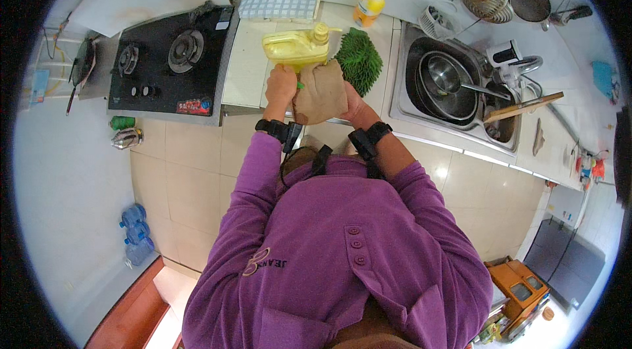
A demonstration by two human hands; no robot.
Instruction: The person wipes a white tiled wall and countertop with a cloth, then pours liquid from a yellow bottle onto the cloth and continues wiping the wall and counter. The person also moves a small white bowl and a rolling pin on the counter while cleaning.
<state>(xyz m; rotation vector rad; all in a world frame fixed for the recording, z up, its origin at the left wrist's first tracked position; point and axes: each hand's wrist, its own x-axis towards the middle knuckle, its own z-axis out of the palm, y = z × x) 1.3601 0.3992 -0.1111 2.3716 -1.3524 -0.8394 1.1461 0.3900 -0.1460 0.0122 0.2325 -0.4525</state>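
Note:
Over the counter's front edge, a folded brown cloth (pixel 321 92) hangs between my two hands. My left hand (pixel 280 86) is closed at its left edge, where a small bright green piece (pixel 300 85) shows beside the thumb; what that piece belongs to is hidden. My right hand (pixel 356 103) grips the cloth's right side, its fingers partly behind it. Just beyond the cloth is a yellow translucent plastic jug (pixel 291 48) with a handle and a yellow spout top. A green shaggy cleaning mitt or cloth (pixel 362 58) lies right of the cloth.
Left of the counter (pixel 247 65) sits a black two-burner gas hob (pixel 170 65). A spray bottle (pixel 369 6) and a checked cloth-covered item (pixel 280 2) stand by the wall. To the right, a steel sink (pixel 401 85) holds nested pans (pixel 447 85); a wooden board (pixel 523 108) spans it.

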